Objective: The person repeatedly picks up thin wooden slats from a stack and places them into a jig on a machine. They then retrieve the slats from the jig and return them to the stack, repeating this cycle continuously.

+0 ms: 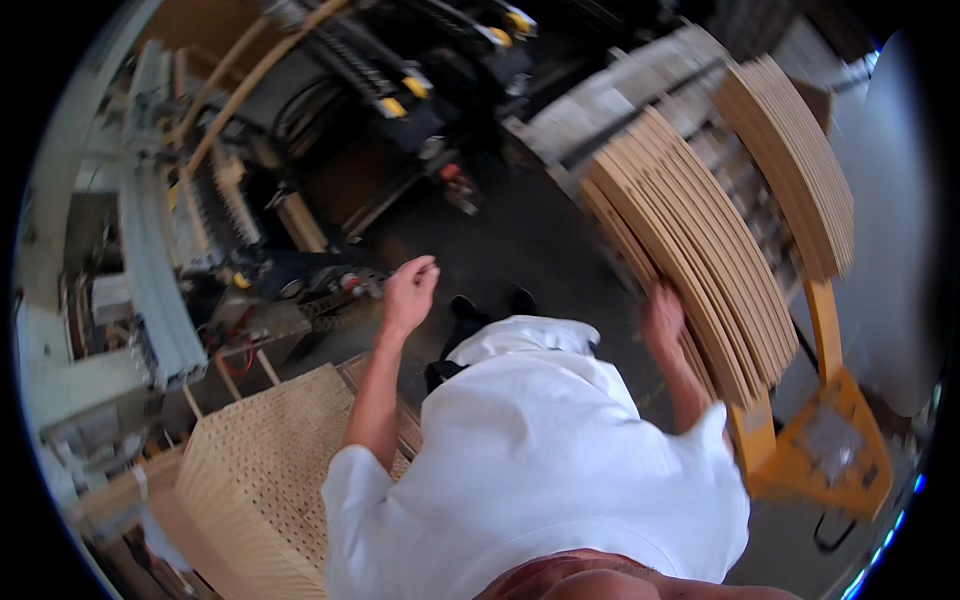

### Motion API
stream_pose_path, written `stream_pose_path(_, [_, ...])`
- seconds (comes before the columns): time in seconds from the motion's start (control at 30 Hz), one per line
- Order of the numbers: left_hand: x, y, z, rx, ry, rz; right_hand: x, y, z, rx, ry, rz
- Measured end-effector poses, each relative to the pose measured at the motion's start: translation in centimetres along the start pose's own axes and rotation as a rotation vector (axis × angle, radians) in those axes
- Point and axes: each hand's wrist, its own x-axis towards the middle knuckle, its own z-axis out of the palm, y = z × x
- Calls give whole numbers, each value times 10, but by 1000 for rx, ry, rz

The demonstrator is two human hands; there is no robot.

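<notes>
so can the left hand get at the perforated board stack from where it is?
Probably yes: the left hand hangs free and loosely closed, holding nothing, above and just beyond the perforated board stack. Nothing lies between them. The right hand is at the curved panels.

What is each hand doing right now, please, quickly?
Left hand: loosely curled, holding nothing, in the air above the dark floor.
Right hand: against the stack of curved boards; blurred, so its grip cannot be told.

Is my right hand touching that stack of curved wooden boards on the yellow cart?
Touching. The head view shows the right hand pressed against the near edge of the stack of curved wooden boards, with no gap, though motion blur softens it.
</notes>
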Motion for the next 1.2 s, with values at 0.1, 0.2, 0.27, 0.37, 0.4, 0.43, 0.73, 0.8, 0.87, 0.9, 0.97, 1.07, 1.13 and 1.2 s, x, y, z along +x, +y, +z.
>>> stream_pose_path(0.1, [46, -18, -17, -5, -5, 29, -26, 19, 10, 29, 31, 123])
stream_pose_path(0.2, [102, -33, -45, 28, -2, 29, -31, 23, 16, 77, 130, 110])
stream_pose_path(0.27, [146, -54, -75, 92, 89, 48, -27, 13, 5, 90, 89, 138])
stream_pose_path(0.37, [230, -96, -135, 229, 278, 102, -17, -20, -23, 131, 59, 172])
stream_pose_path(0.4, [259, -106, -159, 312, 357, 127, -13, -37, -35, 153, 93, 156])
stream_pose_path(0.43, [287, -119, -186, 390, 443, 144, -1, -57, -49, 171, 126, 131])
stream_pose_path(0.73, [471, -117, -348, 799, 345, -197, 114, -257, -147, 464, 166, 43])
stream_pose_path(0.8, [481, -130, -359, 824, 377, -179, 149, -289, -166, 470, 131, -26])
stream_pose_path(0.87, [484, -150, -363, 870, 421, -122, 188, -323, -187, 500, 58, -49])
stream_pose_path(0.9, [481, -148, -361, 834, 377, -56, 207, -338, -197, 463, 49, -109])
stream_pose_path(0.97, [461, -123, -353, 790, 313, 61, 249, -362, -201, 422, 28, -248])
stream_pose_path(1.07, [414, -129, -310, 535, 307, 171, 321, -417, -200, 421, 91, -538])
stream_pose_path(1.13, [358, -102, -275, 474, 257, 130, 364, -458, -193, 423, 79, -698])
stream_pose_path(1.2, [303, -83, -251, 393, 192, 117, 407, -503, -174, 443, 58, -847])
